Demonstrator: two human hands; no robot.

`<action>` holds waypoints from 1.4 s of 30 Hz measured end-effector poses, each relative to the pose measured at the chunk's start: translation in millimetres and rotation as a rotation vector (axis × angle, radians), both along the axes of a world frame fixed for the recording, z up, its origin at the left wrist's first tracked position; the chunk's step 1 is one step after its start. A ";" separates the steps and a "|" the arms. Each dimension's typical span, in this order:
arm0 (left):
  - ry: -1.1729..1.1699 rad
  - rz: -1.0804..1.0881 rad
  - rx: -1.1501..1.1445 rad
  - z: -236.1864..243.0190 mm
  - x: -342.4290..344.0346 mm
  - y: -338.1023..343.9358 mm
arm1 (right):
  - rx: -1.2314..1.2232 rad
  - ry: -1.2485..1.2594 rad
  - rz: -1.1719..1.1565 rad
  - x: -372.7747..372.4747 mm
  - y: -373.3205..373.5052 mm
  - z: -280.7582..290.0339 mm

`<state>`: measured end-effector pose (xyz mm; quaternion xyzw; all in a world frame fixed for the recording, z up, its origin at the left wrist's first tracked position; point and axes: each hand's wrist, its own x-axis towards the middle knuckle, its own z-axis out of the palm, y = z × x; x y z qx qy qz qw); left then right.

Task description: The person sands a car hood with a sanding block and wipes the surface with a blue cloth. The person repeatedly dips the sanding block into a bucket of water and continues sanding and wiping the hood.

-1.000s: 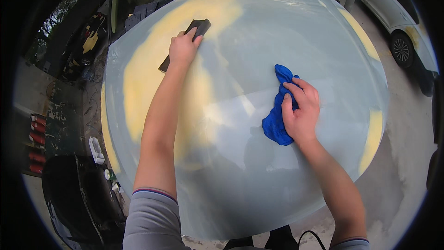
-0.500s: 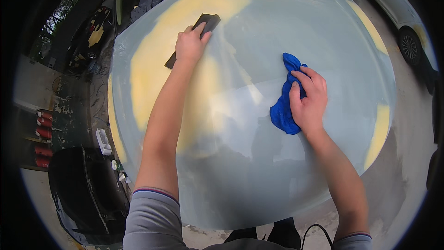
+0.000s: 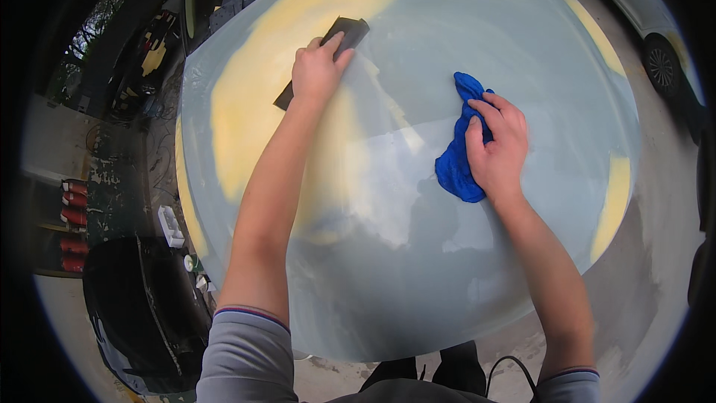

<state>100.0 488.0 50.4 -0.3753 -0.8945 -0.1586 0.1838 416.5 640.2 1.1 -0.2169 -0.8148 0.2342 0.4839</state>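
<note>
Spread before me is a wide, curved grey car hood (image 3: 418,276) with pale yellow filler patches (image 3: 246,127). My left hand (image 3: 316,73) grips a long dark sanding block (image 3: 349,33), which lies slantwise on the hood at the edge of the largest yellow patch. Its middle is covered by my fingers. Further right, my right hand (image 3: 501,142) is closed on a crumpled blue cloth (image 3: 459,168) resting on the grey surface. Part of the cloth is hidden under the fingers and thumb.
A black car panel (image 3: 142,306) stands at the lower left, near a white tray (image 3: 171,226) and small containers (image 3: 191,263). Red cylinders (image 3: 73,216) line the left wall. A silver car with a dark wheel (image 3: 661,67) is at the upper right. A black cable (image 3: 514,360) curves near my legs.
My left hand has slid the sanding block slightly right and away from me over the hood. The view has shifted a little; my right hand stays on the blue cloth.
</note>
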 end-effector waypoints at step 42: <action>0.042 -0.291 -0.019 -41.2 173.3 -53.9 | -0.030 -0.062 -0.040 16.4 26.8 -10.6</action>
